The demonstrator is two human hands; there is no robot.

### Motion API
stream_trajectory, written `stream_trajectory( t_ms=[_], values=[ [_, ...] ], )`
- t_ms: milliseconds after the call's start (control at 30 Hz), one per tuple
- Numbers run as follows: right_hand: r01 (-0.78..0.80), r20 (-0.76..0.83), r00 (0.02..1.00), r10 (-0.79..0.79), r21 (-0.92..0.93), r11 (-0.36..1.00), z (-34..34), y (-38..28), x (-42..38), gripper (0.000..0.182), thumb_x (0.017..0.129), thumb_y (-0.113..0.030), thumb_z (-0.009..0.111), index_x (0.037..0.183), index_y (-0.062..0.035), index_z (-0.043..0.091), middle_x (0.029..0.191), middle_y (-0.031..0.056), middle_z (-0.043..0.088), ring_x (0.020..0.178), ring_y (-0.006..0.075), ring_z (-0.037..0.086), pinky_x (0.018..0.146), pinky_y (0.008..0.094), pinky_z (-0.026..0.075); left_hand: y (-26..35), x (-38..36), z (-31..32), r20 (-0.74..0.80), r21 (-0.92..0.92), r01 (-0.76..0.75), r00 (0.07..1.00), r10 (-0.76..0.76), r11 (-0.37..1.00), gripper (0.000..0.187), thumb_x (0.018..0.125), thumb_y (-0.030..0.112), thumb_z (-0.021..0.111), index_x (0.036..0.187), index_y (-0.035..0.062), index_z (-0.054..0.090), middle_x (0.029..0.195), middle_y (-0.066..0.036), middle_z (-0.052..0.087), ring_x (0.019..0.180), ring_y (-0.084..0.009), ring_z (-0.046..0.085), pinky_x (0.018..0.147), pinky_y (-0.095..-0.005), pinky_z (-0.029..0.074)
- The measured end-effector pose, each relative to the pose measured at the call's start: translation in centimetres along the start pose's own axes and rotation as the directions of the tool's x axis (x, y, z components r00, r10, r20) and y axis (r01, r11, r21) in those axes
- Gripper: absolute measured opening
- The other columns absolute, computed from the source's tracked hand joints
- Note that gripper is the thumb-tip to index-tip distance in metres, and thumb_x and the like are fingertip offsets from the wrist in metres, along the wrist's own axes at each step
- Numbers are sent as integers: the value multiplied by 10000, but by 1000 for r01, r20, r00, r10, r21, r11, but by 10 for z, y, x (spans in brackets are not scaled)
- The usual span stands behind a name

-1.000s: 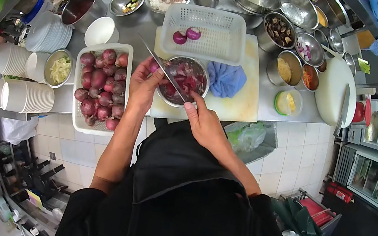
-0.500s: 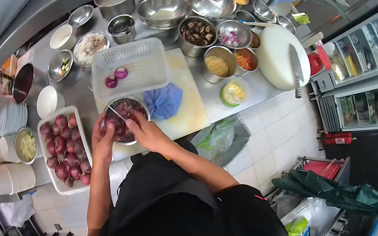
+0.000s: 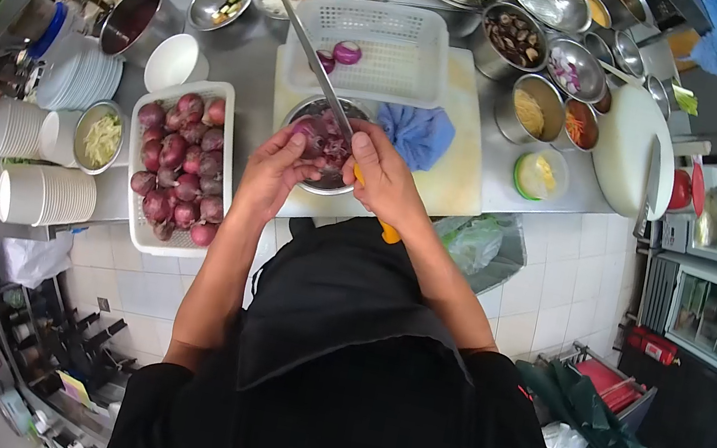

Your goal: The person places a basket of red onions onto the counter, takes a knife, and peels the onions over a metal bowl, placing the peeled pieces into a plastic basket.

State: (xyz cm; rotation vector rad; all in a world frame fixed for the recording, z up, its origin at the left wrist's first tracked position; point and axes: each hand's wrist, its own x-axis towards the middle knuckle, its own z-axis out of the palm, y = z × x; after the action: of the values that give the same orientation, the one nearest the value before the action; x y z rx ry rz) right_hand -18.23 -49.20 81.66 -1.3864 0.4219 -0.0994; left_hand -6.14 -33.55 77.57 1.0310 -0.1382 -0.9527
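Left hand (image 3: 276,173) cupped around a red onion (image 3: 308,131) over the steel bowl (image 3: 324,184) on the cutting board (image 3: 462,180); right hand (image 3: 381,175) clenched on a yellow-handled knife (image 3: 313,48), long blade angled up and away over the white perforated basket (image 3: 409,46); onion sits between both hands, just above the peelings in the bowl; judgement: onion is firm, round, light, its papery skin loose and slippery once wet, so best pinched at root and stem ends, not the smooth flanks; knife is stiff, thin and sharp-edged, hold by handle only; white tray (image 3: 147,237) of unpeeled red onions just beside the left forearm; two peeled onions (image 3: 338,54) in the basket; crumpled blue cloth (image 3: 418,131), soft, touching the bowl's right side; stacked white cups (image 3: 38,192) far left.
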Motion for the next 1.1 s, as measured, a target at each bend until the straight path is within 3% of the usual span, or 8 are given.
stream_trajectory(
  t_ms=[233,300,400,633,733,900,1033,1100],
  values=[
    [240,59,971,-233,-225,944,20,11,4,475,994,-412,449,1284,-38,488,759,86,601,679,162,603,612,287,477,1,-9,2,-38,65,-29,999,32,997,340,953,196,580,1234,7,551,990,-87,660,827,-168,641,717,-298,544],
    [397,24,906,-423,-399,827,27,19,7,449,985,-379,476,1261,-26,496,862,175,665,819,316,674,701,378,507,3,-13,9,-62,76,-41,997,46,996,313,955,189,575,1209,8,561,993,-89,659,831,-173,646,719,-301,548],
    [309,17,937,-348,-504,807,33,10,0,436,980,-372,479,1241,-23,503,943,232,665,929,421,639,760,428,505,3,-19,16,-124,63,-64,990,71,996,268,958,176,568,1168,10,575,1000,-92,654,836,-184,655,722,-308,555],
    [277,-30,934,-357,-570,773,39,20,2,452,971,-412,466,1214,-35,514,938,255,654,881,463,615,723,488,500,-5,-19,9,-141,46,-47,989,53,998,298,945,162,585,1198,7,558,1023,-83,641,831,-181,650,715,-304,554],
    [294,-45,932,-360,-491,820,30,25,9,442,978,-386,486,1238,-29,506,846,198,664,808,350,667,688,402,509,-4,-18,2,-105,88,-32,994,42,996,399,926,152,612,1286,9,516,1036,-76,634,841,-166,633,727,-293,541],
    [-58,-145,988,46,-78,995,7,19,17,442,986,-442,444,1164,-59,574,638,36,529,548,114,515,515,286,444,-1,-25,2,1,148,-105,994,106,983,512,911,115,624,1378,18,437,1094,-81,608,884,-156,612,777,-302,523],
    [-192,-19,981,192,-4,981,0,16,12,482,978,-496,435,1152,-58,537,669,29,512,431,68,413,351,230,320,-1,-23,0,-26,128,-145,988,150,981,509,929,110,598,1392,7,412,1132,-87,601,907,-157,608,792,-299,516],
    [-165,-6,986,165,-35,986,4,6,4,494,981,-480,433,1179,-41,543,670,36,528,477,97,457,430,253,374,-1,-21,-2,-41,142,-131,990,138,981,506,937,112,588,1395,3,405,1147,-92,598,916,-157,607,793,-298,514]
  ],
)
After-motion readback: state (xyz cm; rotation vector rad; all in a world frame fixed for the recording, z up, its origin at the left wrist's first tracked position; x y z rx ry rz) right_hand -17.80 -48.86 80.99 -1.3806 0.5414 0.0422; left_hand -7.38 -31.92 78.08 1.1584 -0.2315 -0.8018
